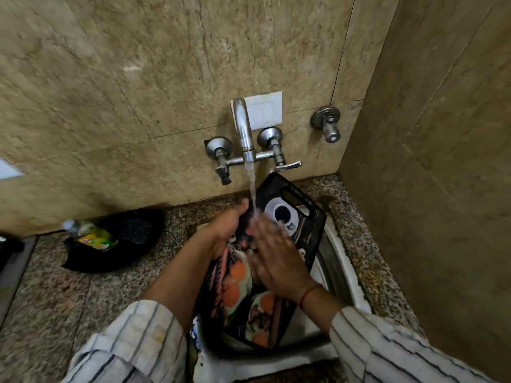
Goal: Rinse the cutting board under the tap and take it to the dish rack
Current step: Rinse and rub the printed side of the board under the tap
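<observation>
Cutting board [309, 225] looks stiff but wet and slippery; left fingers [241, 208] clasp its edge, right fingers [265, 230] press flat.

Your cutting board [309, 230] is black, printed with orange and white shapes. Your sleeves [387, 344] are white with thin dark stripes. You face beige marbled wall tiles [138, 78] above a speckled brown-grey counter [83, 294]. Your wrist thread [308, 293] is red.
</observation>
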